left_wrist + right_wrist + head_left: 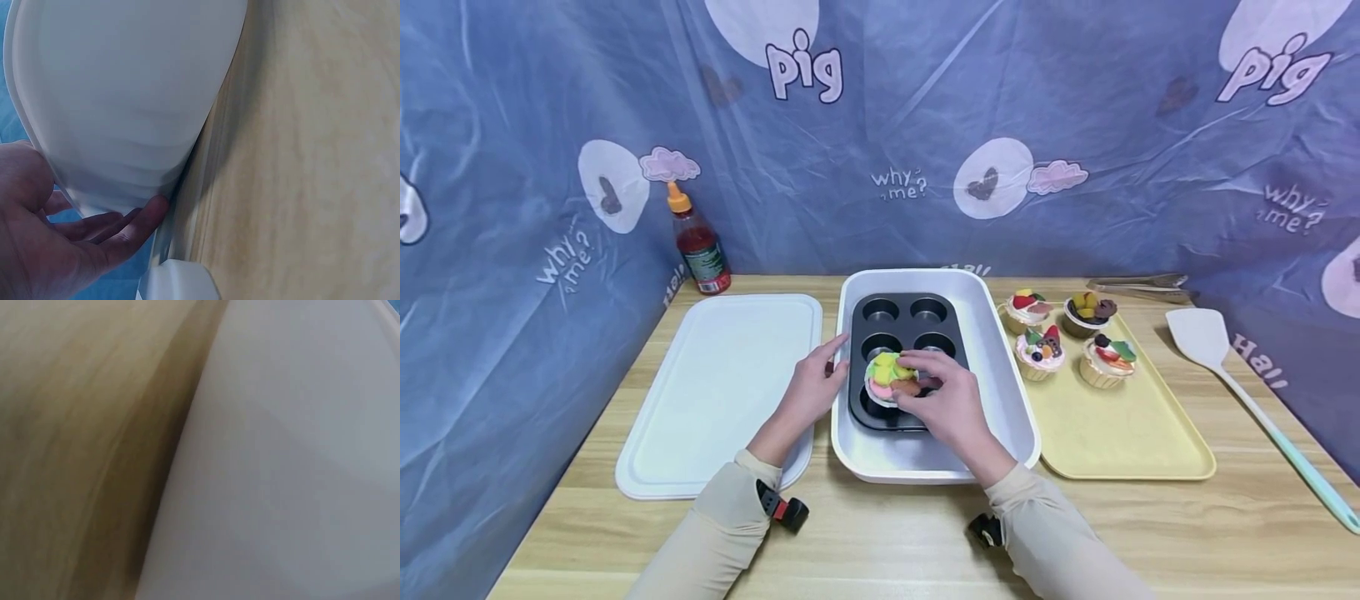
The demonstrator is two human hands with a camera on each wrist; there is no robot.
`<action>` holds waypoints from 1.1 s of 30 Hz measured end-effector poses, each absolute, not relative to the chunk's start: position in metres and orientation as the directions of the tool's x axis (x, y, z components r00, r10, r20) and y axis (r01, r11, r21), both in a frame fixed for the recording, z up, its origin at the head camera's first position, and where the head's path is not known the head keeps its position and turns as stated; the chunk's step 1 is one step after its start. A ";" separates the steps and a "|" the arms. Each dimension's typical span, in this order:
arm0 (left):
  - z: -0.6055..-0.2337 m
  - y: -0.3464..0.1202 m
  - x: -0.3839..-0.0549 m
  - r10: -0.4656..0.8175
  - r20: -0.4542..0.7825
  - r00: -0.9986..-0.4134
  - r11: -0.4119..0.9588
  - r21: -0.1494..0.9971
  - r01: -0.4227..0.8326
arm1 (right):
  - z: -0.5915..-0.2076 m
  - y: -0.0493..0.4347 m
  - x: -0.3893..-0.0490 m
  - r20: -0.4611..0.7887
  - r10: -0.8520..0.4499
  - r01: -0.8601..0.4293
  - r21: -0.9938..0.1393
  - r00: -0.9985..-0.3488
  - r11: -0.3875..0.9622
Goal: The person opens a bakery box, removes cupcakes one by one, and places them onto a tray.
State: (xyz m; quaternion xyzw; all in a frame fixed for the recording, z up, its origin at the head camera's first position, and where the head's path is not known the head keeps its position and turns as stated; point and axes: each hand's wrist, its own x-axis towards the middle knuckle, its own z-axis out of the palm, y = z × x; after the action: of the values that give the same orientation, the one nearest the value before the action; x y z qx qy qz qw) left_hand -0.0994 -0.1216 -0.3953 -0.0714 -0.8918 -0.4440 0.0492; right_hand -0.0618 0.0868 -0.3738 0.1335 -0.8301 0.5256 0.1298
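Note:
My right hand [946,398] pinches a cupcake [886,375] with yellow, green and pink topping over the front part of a black muffin tin [908,417]. The tin lies inside a deep white tray [992,417]. At that tray's left rim is my left hand [811,385], its thumb and index over the edge. In the left wrist view, the fingers [134,231] lie against the tray's outer wall. The right wrist view shows only the tray's outside and the tabletop, without the hand. Cups hidden under the cupcake and hand cannot be made out.
On the right, a yellow tray [1120,442] bears several decorated cupcakes [1037,354]. Beyond are metal tongs [1142,287] and a white spatula [1247,392] with a turquoise handle. A flat white tray [722,392] lies left, with a red sauce bottle [700,250] behind it.

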 end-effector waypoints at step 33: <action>-0.396 -0.122 -0.100 0.069 0.144 -0.987 0.594 0.789 0.156 | -0.365 0.108 -0.067 0.308 0.042 -0.276 -0.898 -0.951 0.343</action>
State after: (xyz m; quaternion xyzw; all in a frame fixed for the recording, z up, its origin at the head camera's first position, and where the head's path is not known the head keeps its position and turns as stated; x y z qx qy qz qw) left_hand -0.1004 -0.1218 -0.3961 -0.0632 -0.8913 -0.4463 0.0491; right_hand -0.0674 0.1083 -0.3648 0.0725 -0.8076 0.5684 0.1396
